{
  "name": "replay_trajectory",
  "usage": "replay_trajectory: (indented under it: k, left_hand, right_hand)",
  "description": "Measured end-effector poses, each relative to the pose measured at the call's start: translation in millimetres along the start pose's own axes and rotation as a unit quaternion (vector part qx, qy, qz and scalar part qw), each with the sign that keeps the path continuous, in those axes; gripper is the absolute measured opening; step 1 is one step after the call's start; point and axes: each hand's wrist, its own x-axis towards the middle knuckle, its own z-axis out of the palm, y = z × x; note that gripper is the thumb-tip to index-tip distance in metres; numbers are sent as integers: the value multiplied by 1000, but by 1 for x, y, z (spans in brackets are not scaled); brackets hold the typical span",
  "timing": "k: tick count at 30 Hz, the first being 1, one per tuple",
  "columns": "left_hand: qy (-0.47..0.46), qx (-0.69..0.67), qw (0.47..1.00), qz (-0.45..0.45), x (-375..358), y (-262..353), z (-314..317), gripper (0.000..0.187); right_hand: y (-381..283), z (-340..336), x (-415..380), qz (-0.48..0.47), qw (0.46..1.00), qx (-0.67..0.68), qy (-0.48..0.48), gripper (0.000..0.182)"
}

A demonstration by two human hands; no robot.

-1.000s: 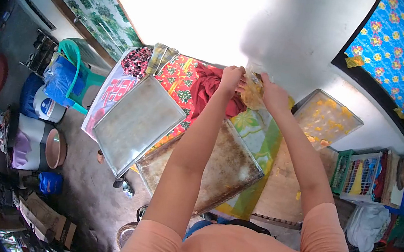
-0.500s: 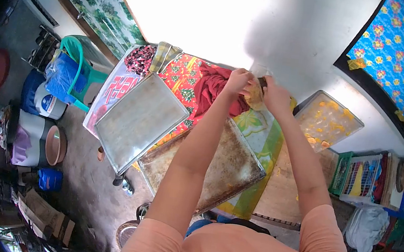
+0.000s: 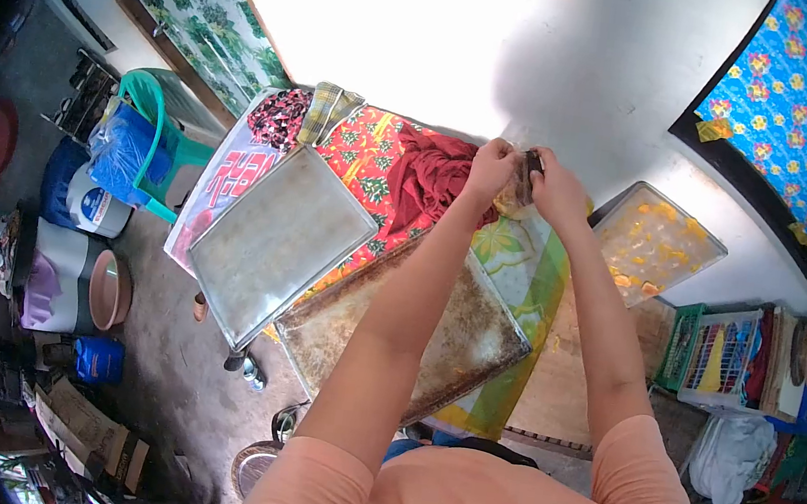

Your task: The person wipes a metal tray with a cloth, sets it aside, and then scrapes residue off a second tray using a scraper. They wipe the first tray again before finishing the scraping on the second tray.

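At the far end of the table, both my hands are raised around what looks like a clear plastic bag (image 3: 513, 201) with yellowish contents. My left hand (image 3: 491, 169) pinches its upper left side, fingers closed. On the other side, my right hand (image 3: 556, 187) is closed near the top, with a small dark thing (image 3: 534, 161) at its fingertips that is too small to name. A crumpled dark red cloth (image 3: 428, 176) lies just left of my left hand. Below my forearms rests a brown-stained metal baking tray (image 3: 469, 331).
A cleaner metal tray (image 3: 282, 242) lies left on the patterned tablecloth. Another tray (image 3: 662, 238) with orange-yellow bits leans by the wall at right, near plastic baskets (image 3: 722, 352). A green chair (image 3: 161, 137) and a pinkish basin (image 3: 110, 290) stand on the left.
My right hand has shifted slightly right and down, and my left hand slightly right. The clear plastic between them sits a little differently. Trays and cloth stay put.
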Motion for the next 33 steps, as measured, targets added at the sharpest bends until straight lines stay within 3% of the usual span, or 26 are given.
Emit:
replay_trajectory:
  k: [3,6,9,12,16,19,22,24,25,26,27,30,33]
  left_hand:
    - [21,68,997,23,4,-16,-4,20]
    - [59,-66,996,-21,-4,-4,-6,20]
    - [-16,-62,997,30,-12,6,0,20]
    - [-12,162,987,11,-13,-7,5,21]
    - [33,53,998,25,-8,-15,2,23]
    - [0,-47,999,-3,-8,-3,3,22]
    - [-26,6,999,44,-2,-21,14,24]
    - [80,105,990,42,0,-25,7,23]
    - [131,153,979,38,-2,-26,2,23]
    - [139,85,985,-48,1,-25,-5,23]
    - [130,19,989,-73,-9,-4,-16,21]
    - [64,-57,995,-60,-13,8,-38,24]
    - [20,-96,995,-22,-30,9,-67,39]
  right_hand:
    - [-7,-9,-8,24,997,44,65,39]
    - [3,-6,-4,68,995,-16,69,36]
    - [5,0,0,50,997,-50,23,38]
    - [-6,-6,-6,63,996,4,65,39]
    - [-8,-18,-6,71,995,-23,60,39]
    - [5,-6,-2,47,996,-43,56,38]
    - [0,-3,-3,61,995,-48,58,37]
    - [-20,-19,-12,103,991,-34,78,36]
    - [-18,-20,-13,79,994,-48,65,35]
    - [-16,-21,-13,58,995,-61,53,34]
    - [-12,-22,-14,38,996,-73,41,33]
    - [3,-13,-15,56,993,-43,96,34]
    - [-7,-35,-32,67,960,120,244,34]
